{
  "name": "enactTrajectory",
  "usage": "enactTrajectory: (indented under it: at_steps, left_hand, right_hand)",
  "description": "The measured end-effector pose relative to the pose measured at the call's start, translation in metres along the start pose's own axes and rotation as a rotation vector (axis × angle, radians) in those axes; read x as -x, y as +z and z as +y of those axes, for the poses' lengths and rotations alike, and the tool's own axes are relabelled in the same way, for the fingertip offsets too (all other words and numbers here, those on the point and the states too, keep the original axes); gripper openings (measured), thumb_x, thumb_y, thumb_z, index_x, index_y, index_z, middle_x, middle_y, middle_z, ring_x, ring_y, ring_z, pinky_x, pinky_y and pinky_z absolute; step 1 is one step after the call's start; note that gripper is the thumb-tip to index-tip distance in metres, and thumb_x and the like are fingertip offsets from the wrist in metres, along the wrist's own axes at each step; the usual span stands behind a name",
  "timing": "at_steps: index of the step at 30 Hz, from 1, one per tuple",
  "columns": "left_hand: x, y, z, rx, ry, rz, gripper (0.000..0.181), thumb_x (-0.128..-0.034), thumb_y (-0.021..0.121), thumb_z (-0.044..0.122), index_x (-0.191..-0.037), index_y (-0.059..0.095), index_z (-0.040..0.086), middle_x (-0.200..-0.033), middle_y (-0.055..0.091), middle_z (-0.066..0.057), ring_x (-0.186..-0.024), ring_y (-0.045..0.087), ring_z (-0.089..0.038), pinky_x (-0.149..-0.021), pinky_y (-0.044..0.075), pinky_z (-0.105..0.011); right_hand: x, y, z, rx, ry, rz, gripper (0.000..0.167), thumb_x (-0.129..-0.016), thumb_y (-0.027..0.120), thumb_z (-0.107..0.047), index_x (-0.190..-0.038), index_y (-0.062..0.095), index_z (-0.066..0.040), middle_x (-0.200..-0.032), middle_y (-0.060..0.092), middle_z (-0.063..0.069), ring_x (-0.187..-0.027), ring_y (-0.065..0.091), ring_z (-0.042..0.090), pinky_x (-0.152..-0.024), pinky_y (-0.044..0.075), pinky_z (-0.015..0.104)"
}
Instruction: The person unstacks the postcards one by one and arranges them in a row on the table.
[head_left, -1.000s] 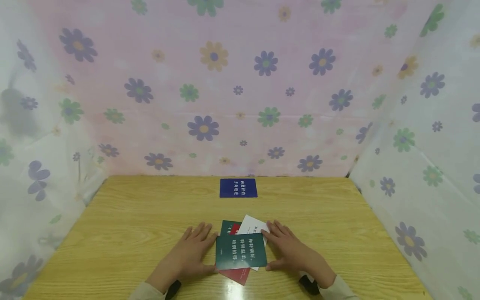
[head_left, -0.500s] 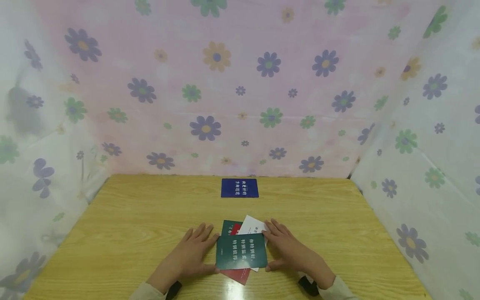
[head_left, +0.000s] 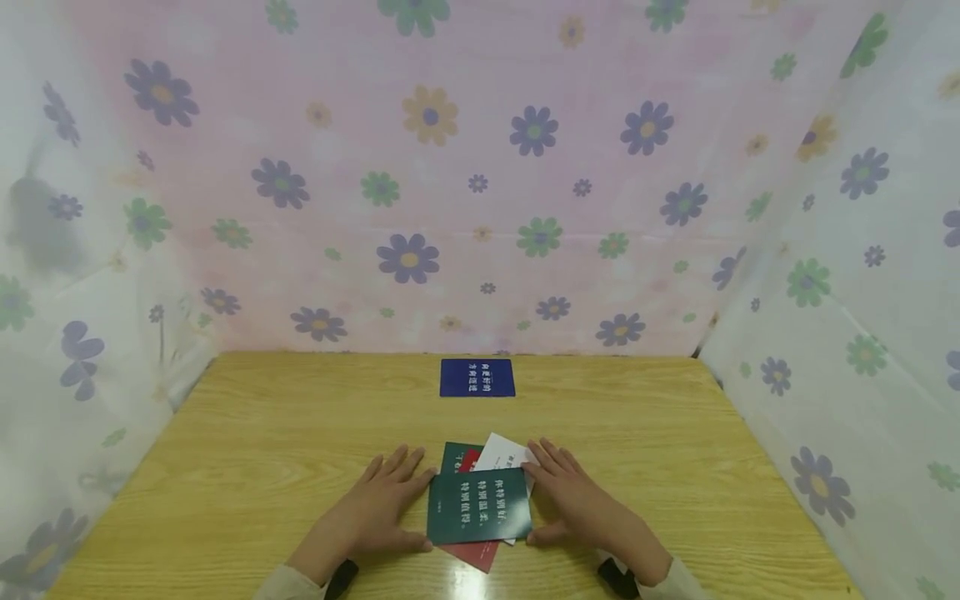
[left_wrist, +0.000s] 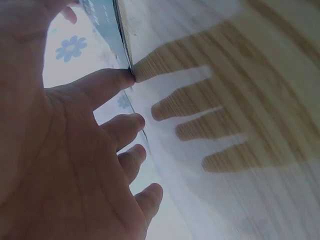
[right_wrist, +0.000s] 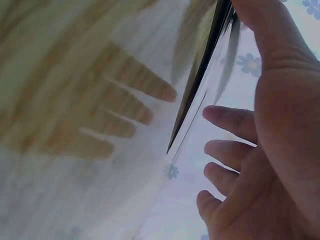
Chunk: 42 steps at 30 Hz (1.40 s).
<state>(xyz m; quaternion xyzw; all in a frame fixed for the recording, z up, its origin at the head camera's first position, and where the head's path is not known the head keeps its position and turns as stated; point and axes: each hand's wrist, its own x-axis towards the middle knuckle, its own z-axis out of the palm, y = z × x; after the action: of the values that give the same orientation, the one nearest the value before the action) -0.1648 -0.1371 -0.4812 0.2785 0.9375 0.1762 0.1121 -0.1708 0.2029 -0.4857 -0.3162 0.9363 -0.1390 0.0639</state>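
Observation:
A dark green card with white Chinese characters (head_left: 480, 510) lies on top of a loose, fanned pile of cards at the front middle of the table. Beneath it show parts of another green card (head_left: 452, 458), a white card (head_left: 501, 452) and red card surface (head_left: 474, 557). My left hand (head_left: 367, 518) is at the top card's left side, index fingertip and thumb touching the edge, the other fingers spread. On the opposite side is my right hand (head_left: 583, 507), thumb and index finger at the right edge. Both hands' fingers are extended rather than curled.
A blue card (head_left: 477, 378) with white characters lies apart near the back of the wooden table (head_left: 300, 408). Floral cloth (head_left: 480, 200) hangs behind the table and along both sides. Light glares off the table's front middle.
The top green card has shifted slightly toward me and to the left, with both hands moving along at its edges. The other cards appear unchanged.

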Motion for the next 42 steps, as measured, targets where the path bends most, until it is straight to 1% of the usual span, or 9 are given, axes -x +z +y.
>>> enactTrajectory:
  at_steps: [6,13,17,23,31,37,42]
  left_hand:
    - [0.0007,-0.0008,-0.0036,0.042,-0.012,-0.009,0.1,-0.0769,0.076,0.067,-0.155,0.044,0.012,-0.167,0.025,-0.017,-0.155,0.015,-0.043,-0.124,0.014,-0.065]
    - [-0.0009,0.0005,-0.0065,0.078,0.023,-0.006,0.103,-0.0724,0.081,0.065,-0.154,0.046,0.012,-0.168,0.024,-0.013,-0.156,0.012,-0.04,-0.125,0.012,-0.062]
    - [0.0004,0.0011,-0.0055,0.086,0.02,0.0,0.108,-0.0698,0.083,0.065,-0.154,0.045,0.008,-0.168,0.025,-0.015,-0.156,0.013,-0.04,-0.125,0.012,-0.062]
    - [0.002,0.0008,-0.0043,0.1,-0.003,0.001,0.11,-0.0692,0.084,0.065,-0.154,0.043,0.007,-0.167,0.025,-0.016,-0.157,0.013,-0.039,-0.126,0.013,-0.061]
    - [0.0021,0.0009,-0.0032,0.139,0.002,-0.006,0.108,-0.0695,0.085,0.062,-0.152,0.046,0.004,-0.167,0.025,-0.017,-0.157,0.011,-0.039,-0.126,0.012,-0.061]
    - [0.0006,0.0005,-0.0041,0.103,0.014,0.02,0.105,-0.0726,0.083,0.06,-0.152,0.045,0.003,-0.167,0.027,-0.013,-0.157,0.012,-0.037,-0.126,0.013,-0.058]
    - [-0.0001,0.001,-0.0045,0.081,0.051,0.054,0.107,-0.0729,0.083,0.062,-0.153,0.043,0.003,-0.167,0.028,-0.014,-0.156,0.014,-0.038,-0.126,0.014,-0.06]
  right_hand:
    - [0.0025,-0.0012,-0.0019,0.01,-0.005,0.024,0.097,-0.074,0.085,-0.052,-0.15,0.047,-0.005,-0.166,0.027,0.02,-0.155,0.018,0.038,-0.125,0.019,0.058]
    - [0.0049,-0.0001,-0.0016,0.017,0.006,0.046,0.098,-0.073,0.085,-0.055,-0.15,0.047,-0.008,-0.166,0.027,0.019,-0.155,0.018,0.038,-0.125,0.018,0.058]
    - [0.0054,0.0006,-0.0012,0.011,0.002,0.058,0.099,-0.074,0.084,-0.056,-0.151,0.046,-0.007,-0.166,0.027,0.019,-0.155,0.019,0.039,-0.124,0.019,0.058]
    - [0.0058,-0.0003,-0.0013,-0.007,-0.007,0.072,0.099,-0.076,0.083,-0.057,-0.152,0.043,-0.009,-0.167,0.026,0.017,-0.155,0.019,0.037,-0.124,0.02,0.058]
    - [0.0063,-0.0017,-0.0014,-0.029,-0.009,0.076,0.098,-0.077,0.082,-0.058,-0.153,0.042,-0.01,-0.168,0.024,0.015,-0.156,0.018,0.035,-0.125,0.019,0.057]
    - [0.0062,-0.0032,-0.0009,-0.017,-0.017,0.088,0.099,-0.076,0.082,-0.057,-0.153,0.042,-0.008,-0.167,0.025,0.017,-0.155,0.02,0.037,-0.125,0.02,0.058]
    - [0.0073,-0.0012,0.001,-0.017,-0.013,0.098,0.101,-0.075,0.083,-0.058,-0.152,0.043,-0.006,-0.167,0.025,0.019,-0.155,0.021,0.038,-0.124,0.019,0.058]
